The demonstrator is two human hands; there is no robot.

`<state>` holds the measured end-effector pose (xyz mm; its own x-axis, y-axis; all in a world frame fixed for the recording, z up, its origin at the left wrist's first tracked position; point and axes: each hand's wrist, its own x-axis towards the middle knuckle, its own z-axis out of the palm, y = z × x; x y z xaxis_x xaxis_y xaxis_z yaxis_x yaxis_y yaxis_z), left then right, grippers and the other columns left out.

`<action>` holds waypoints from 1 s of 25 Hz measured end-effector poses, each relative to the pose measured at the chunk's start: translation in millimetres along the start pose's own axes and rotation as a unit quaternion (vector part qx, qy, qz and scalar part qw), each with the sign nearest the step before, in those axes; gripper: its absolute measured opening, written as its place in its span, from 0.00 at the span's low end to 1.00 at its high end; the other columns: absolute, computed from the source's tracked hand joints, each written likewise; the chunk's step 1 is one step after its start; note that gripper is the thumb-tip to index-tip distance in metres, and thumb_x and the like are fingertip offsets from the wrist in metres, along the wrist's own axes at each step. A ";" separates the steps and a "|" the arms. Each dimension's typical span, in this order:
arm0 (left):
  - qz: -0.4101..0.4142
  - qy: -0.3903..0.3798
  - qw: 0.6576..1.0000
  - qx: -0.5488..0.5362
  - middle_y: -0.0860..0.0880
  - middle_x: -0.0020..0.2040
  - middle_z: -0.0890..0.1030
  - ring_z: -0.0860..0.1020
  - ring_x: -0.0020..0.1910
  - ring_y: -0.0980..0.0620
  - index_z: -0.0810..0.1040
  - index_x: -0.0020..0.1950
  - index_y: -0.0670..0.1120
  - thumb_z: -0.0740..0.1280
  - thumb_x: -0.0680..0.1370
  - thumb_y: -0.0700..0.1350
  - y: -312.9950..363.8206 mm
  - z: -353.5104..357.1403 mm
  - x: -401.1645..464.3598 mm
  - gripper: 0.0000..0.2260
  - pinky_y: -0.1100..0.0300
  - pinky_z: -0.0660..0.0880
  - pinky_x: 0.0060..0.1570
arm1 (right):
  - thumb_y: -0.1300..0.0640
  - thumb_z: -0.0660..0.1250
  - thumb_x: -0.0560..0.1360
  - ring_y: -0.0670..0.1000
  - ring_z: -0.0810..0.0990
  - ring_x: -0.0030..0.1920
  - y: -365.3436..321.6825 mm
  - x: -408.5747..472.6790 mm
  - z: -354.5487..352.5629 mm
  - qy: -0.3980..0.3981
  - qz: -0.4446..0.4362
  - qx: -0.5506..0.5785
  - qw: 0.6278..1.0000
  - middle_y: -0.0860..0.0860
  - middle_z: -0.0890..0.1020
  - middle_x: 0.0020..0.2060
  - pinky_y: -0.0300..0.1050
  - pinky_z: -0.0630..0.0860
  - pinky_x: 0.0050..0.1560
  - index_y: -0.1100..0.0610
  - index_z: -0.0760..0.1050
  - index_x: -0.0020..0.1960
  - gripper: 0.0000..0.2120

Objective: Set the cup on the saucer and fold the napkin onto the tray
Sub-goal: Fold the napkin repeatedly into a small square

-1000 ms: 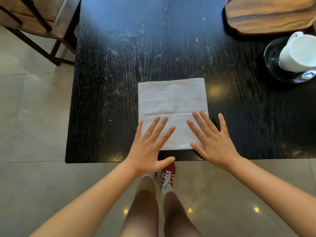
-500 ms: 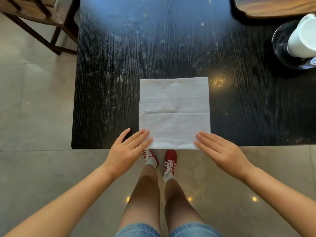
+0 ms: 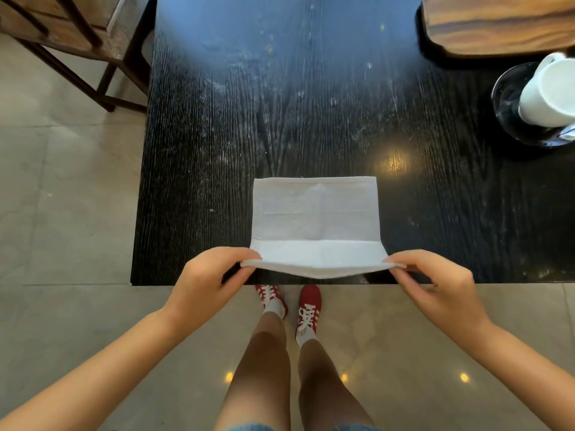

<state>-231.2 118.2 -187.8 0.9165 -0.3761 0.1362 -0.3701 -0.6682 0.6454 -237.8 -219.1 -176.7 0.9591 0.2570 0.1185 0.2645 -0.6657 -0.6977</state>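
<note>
1. Two hands at the near edge of the black table (image 3: 217, 144), one on each near corner of the white napkin (image 3: 314, 209).
2. Left hand (image 3: 208, 281): thumb above, fingers curled beneath, pinching the napkin's near-left corner.
3. Right hand (image 3: 435, 284): same hold on the near-right corner, thumb on top, fingers tucked under the cloth.
4. Near strip of the napkin raised off the table between the two hands and turned toward the far side, sagging a little in the middle; far part lying flat on the wood, far edge straight and square to the table edge.
5. Faint crease lines visible across the flat part of the cloth.
6. White cup (image 3: 550, 91) standing on the dark glossy saucer (image 3: 507, 98) at the right edge of the view, well apart from the napkin; partly cut off by the frame.
7. Something shiny on the saucer's near rim beside the cup; too little showing to tell what.
8. Wooden tray (image 3: 497, 26) at the far right corner of the table, just beyond the saucer, bare where visible.
9. Wooden chair (image 3: 77, 35) beside the table's far-left corner, on the pale tiled floor (image 3: 62, 213).
10. Red shoes (image 3: 308, 309) with white laces on the floor just below the table's near edge, bare legs above them.
</note>
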 end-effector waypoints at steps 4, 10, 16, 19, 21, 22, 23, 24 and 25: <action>-0.106 0.079 0.989 -0.068 0.49 0.47 0.81 0.78 0.46 0.57 0.78 0.53 0.41 0.64 0.76 0.47 3.1 0.1 32.1 0.12 0.66 0.77 0.47 | 0.61 0.68 0.73 0.46 0.78 0.43 -8.8 44.9 -2.8 0.057 0.104 0.060 0.991 0.51 0.80 0.41 0.36 0.77 0.43 0.60 0.78 0.47 0.03; -0.197 0.159 0.965 -0.071 0.51 0.46 0.79 0.76 0.42 0.58 0.79 0.54 0.44 0.68 0.76 0.40 -14.8 19.2 74.6 0.08 0.69 0.72 0.41 | 0.58 0.67 0.74 0.44 0.78 0.43 7.7 94.0 16.5 0.091 0.190 0.067 0.975 0.46 0.79 0.42 0.39 0.76 0.41 0.55 0.77 0.48 0.04; -0.222 0.172 0.960 -0.020 0.49 0.42 0.78 0.74 0.42 0.52 0.82 0.48 0.44 0.68 0.75 0.42 -40.0 40.7 96.9 0.04 0.58 0.73 0.43 | 0.56 0.65 0.74 0.47 0.75 0.38 31.7 113.2 43.0 0.104 0.228 -0.029 0.968 0.48 0.77 0.39 0.47 0.77 0.42 0.56 0.77 0.45 0.04; -0.238 0.166 0.957 -0.021 0.48 0.45 0.77 0.74 0.47 0.50 0.81 0.49 0.44 0.68 0.75 0.42 -45.6 47.1 101.6 0.05 0.51 0.74 0.48 | 0.57 0.64 0.74 0.50 0.75 0.41 37.0 116.9 49.7 0.098 0.233 -0.088 0.964 0.50 0.77 0.41 0.50 0.72 0.49 0.56 0.77 0.46 0.04; -0.246 0.168 0.954 0.043 0.44 0.56 0.77 0.72 0.58 0.47 0.77 0.60 0.42 0.66 0.76 0.42 -43.2 50.3 101.5 0.13 0.47 0.72 0.60 | 0.57 0.64 0.74 0.54 0.75 0.49 34.3 117.1 50.6 0.103 0.203 -0.166 0.960 0.53 0.78 0.47 0.47 0.65 0.52 0.57 0.76 0.53 0.09; -0.243 0.164 0.952 0.087 0.42 0.65 0.73 0.68 0.66 0.45 0.70 0.67 0.42 0.64 0.77 0.43 -38.5 52.1 100.5 0.18 0.46 0.65 0.67 | 0.58 0.64 0.74 0.55 0.73 0.55 31.3 115.5 51.6 0.103 0.169 -0.213 0.957 0.55 0.77 0.54 0.49 0.64 0.54 0.57 0.74 0.59 0.14; -0.227 0.146 0.954 0.128 0.41 0.72 0.66 0.60 0.72 0.45 0.63 0.72 0.41 0.60 0.78 0.44 -30.6 55.4 99.2 0.22 0.45 0.56 0.71 | 0.58 0.62 0.74 0.56 0.69 0.63 26.8 113.0 53.5 0.094 0.124 -0.254 0.955 0.56 0.74 0.61 0.52 0.62 0.59 0.56 0.71 0.64 0.18; -0.192 0.113 0.960 0.167 0.42 0.75 0.59 0.53 0.75 0.46 0.57 0.74 0.42 0.56 0.79 0.46 -20.8 61.5 97.7 0.25 0.45 0.49 0.72 | 0.56 0.59 0.75 0.56 0.63 0.69 21.7 110.0 57.6 0.068 0.076 -0.284 0.953 0.57 0.70 0.67 0.55 0.58 0.65 0.56 0.66 0.68 0.21; -0.144 0.067 0.966 0.203 0.43 0.76 0.55 0.48 0.76 0.47 0.52 0.76 0.43 0.53 0.79 0.48 -11.5 70.9 95.7 0.26 0.44 0.44 0.72 | 0.54 0.56 0.77 0.56 0.57 0.73 17.0 106.7 63.9 0.027 0.037 -0.302 0.952 0.58 0.65 0.71 0.58 0.53 0.69 0.56 0.62 0.71 0.23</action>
<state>-150.0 44.3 -235.4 0.9917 -0.0682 0.1087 -0.1005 -0.9394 0.3277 -137.4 -158.2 -221.1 0.9770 0.1677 0.1316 0.1894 -0.9662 -0.1746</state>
